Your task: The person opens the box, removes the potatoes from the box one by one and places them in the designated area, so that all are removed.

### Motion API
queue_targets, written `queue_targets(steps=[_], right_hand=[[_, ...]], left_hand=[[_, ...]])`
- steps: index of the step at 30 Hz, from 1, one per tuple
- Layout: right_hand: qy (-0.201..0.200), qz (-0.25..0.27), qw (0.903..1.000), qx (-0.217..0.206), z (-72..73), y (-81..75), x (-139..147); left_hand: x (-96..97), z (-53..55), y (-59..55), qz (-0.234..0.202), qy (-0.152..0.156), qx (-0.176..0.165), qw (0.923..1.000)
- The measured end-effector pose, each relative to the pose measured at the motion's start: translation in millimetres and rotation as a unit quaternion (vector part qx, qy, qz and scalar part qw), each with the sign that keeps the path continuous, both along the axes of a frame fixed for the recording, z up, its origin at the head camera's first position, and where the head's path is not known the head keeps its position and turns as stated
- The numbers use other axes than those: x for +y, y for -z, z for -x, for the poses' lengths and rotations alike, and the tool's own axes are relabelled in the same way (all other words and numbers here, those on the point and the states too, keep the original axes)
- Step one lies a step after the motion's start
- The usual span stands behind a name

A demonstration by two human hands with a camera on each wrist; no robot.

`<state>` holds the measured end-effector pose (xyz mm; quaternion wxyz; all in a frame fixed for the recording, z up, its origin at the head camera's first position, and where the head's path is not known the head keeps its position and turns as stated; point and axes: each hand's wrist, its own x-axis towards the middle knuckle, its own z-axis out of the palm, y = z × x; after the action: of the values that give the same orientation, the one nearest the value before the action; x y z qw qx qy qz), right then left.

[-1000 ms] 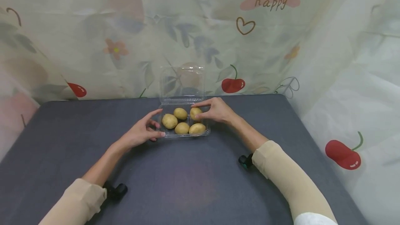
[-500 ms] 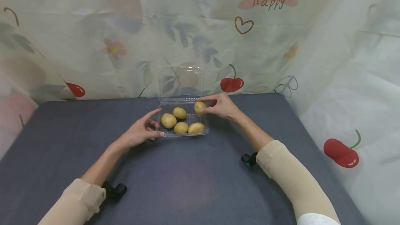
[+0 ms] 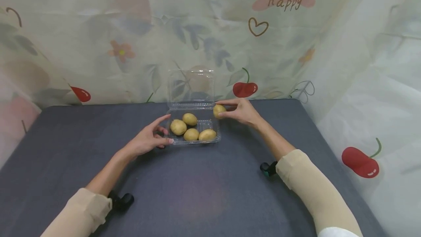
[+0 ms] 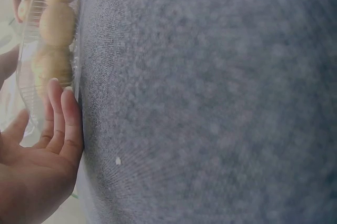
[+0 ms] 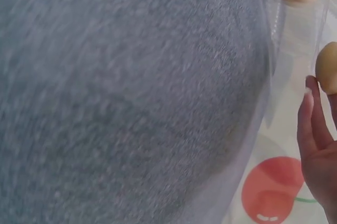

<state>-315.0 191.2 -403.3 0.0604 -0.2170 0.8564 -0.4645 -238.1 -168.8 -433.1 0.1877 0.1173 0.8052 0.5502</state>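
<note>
A clear plastic clamshell box (image 3: 196, 143) stands at the back of the table, its lid (image 3: 190, 87) tilted up behind it. Inside lie several potatoes (image 3: 178, 127), and its back right part holds none. My right hand (image 3: 241, 111) pinches another potato (image 3: 219, 111) between thumb and fingers at the back right corner, above the rim. The right wrist view shows this held potato (image 5: 327, 69) beside the box's side. With fingers spread, my left hand (image 3: 150, 138) touches the left side of the box. In the left wrist view its fingertips (image 4: 67, 98) lie against the clear wall.
A dark grey cloth covers the table (image 3: 184, 185). Behind it hangs a patterned curtain (image 3: 158, 39), close to the raised lid, and more curtain (image 3: 371, 94) runs along the right side. Black wrist cameras (image 3: 124, 201) sit on both forearms.
My right hand has lifted one potato from the back right of the box and carried it rightward to the corner. The left hand has stayed in place.
</note>
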Motion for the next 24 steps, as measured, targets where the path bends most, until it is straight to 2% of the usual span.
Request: queue_targets(steps=[6, 13, 16, 19, 24], right_hand=[[0.003, 0.012, 0.9998, -0.014, 1.4, 3.3, 10.1], [0.009, -0.005, 0.9999, 0.013, 7.1, 9.9, 20.6], [0.011, -0.014, 0.9998, 0.011, 3.0, 2.8, 20.8], [0.018, -0.01, 0.9998, 0.003, 4.1, 5.0, 24.4], [0.03, -0.01, 0.9995, 0.006, 14.2, 21.2, 34.7]], left_hand=[[1.2, -0.5, -0.4, 0.0, 0.0, -0.001, 1.0], [0.9, -0.4, 0.9, 0.003, -0.002, -0.001, 1.0], [0.3, -0.5, 1.3, 0.004, -0.003, -0.001, 1.0], [0.4, -0.6, 1.6, 0.005, -0.003, 0.001, 1.0], [1.0, -1.1, 1.8, 0.007, -0.005, 0.004, 1.0]])
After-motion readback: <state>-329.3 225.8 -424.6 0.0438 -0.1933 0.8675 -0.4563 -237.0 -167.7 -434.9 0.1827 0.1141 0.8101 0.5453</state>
